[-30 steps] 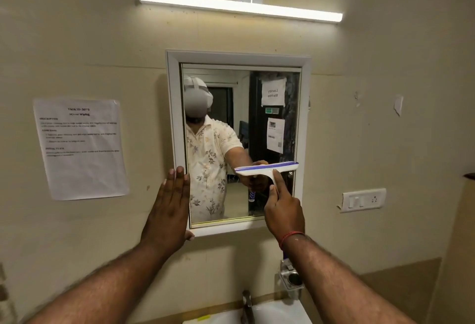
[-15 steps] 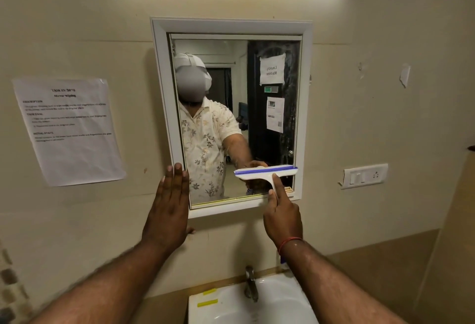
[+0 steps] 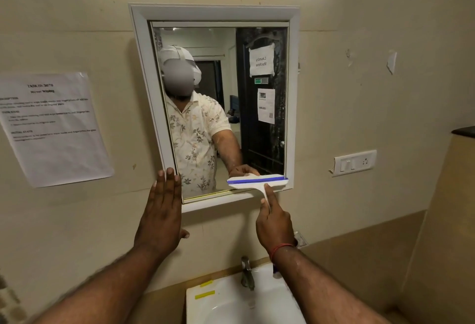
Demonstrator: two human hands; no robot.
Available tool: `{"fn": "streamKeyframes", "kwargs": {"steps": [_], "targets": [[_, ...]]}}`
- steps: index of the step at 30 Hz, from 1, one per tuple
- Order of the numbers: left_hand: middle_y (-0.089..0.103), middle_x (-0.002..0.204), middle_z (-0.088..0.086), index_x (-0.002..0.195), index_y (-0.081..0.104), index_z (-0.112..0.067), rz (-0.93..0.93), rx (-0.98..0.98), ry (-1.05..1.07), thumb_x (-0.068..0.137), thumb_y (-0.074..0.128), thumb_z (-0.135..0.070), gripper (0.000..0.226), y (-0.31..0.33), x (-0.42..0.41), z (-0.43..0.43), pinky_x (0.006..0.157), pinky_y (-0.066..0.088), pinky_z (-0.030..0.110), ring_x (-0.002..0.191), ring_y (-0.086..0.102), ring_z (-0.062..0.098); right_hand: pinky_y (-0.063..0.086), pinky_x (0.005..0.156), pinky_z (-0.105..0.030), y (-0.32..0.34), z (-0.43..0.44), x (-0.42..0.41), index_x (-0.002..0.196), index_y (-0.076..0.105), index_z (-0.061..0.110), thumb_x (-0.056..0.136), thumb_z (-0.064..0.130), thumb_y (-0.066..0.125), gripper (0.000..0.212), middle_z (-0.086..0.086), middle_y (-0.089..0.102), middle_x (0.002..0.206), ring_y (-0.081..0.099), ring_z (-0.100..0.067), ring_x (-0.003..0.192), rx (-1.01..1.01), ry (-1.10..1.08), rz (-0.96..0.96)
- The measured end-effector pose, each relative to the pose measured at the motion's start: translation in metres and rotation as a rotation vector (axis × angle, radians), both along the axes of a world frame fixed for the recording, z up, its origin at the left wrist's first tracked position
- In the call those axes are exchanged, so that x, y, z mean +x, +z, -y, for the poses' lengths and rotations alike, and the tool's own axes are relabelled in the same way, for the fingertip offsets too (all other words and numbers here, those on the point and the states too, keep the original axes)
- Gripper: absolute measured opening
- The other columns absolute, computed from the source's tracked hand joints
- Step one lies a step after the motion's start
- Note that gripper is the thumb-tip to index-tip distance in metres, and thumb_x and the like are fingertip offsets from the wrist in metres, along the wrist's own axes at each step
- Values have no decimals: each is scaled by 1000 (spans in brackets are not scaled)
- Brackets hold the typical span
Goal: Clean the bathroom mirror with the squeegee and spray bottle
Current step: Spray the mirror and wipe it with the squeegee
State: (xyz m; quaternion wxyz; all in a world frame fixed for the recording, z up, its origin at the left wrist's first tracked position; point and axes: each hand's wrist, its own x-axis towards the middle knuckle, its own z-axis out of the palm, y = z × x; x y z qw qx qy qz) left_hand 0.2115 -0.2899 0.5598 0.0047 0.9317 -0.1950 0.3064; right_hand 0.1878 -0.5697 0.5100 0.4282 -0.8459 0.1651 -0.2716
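Note:
A white-framed mirror (image 3: 259, 12) hangs on the beige wall and reflects a person in a floral shirt. My right hand (image 3: 273, 223) grips the handle of a white squeegee (image 3: 257, 182) with a blue blade. The blade lies across the glass at its bottom right corner, just above the lower frame. My left hand (image 3: 162, 215) is flat against the wall, fingers together, fingertips touching the mirror's lower left frame. A small blue piece shows behind my right forearm near the tap; I cannot tell whether it is the spray bottle.
A white sink (image 3: 231, 300) with a metal tap (image 3: 247, 273) and yellow tape strips sits below the mirror. A printed sheet (image 3: 51, 128) is taped to the wall at left. A switch plate (image 3: 354, 163) is on the right, beside a dark-topped ledge (image 3: 464, 132).
The squeegee has slid down the right side of the glass to the bottom edge. The view has tilted down, showing more of the sink. My left hand has stayed on the wall.

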Motion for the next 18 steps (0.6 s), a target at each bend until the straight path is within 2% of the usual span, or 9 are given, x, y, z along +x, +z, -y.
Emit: {"fn": "streamKeyframes", "kwargs": {"steps": [5, 10, 13, 15, 18], "targets": [[-12, 184, 26, 173, 2, 5, -13, 17, -4, 44, 111, -55, 180, -5, -4, 0, 135, 26, 63, 171, -7, 47, 63, 81, -44, -2, 6, -3, 161, 28, 59, 112, 50, 38, 51, -4, 72, 101, 70, -22, 85, -30, 24, -25], [-5, 184, 28, 172, 10, 8, -15, 63, -7, 36, 108, -65, 184, -7, -13, -5, 134, 28, 66, 171, 0, 50, 63, 82, -46, -2, 9, -6, 160, 20, 63, 110, 56, 32, 52, 0, 72, 97, 70, -19, 84, -61, 33, -43], [3, 183, 29, 171, 18, 8, 24, 108, -17, 39, 101, -77, 179, -2, -17, -12, 133, 20, 66, 170, 7, 50, 60, 76, -44, 6, 6, -14, 151, 11, 79, 110, 56, 30, 50, 0, 70, 85, 68, -24, 78, -40, -10, 35], [7, 184, 28, 171, 21, 7, 65, 130, -29, 47, 97, -81, 171, 4, -18, -18, 132, 21, 67, 170, 14, 48, 61, 73, -45, 22, -1, -19, 145, 8, 85, 111, 55, 30, 50, 1, 69, 80, 68, -22, 75, -24, 11, 114], [8, 184, 26, 172, 21, 5, 122, 124, -56, 56, 95, -79, 162, 28, -18, -24, 131, 24, 67, 170, 17, 46, 62, 70, -46, 64, -15, -21, 152, 14, 77, 113, 51, 31, 49, 3, 67, 75, 67, -16, 70, -22, 92, 204]]}}
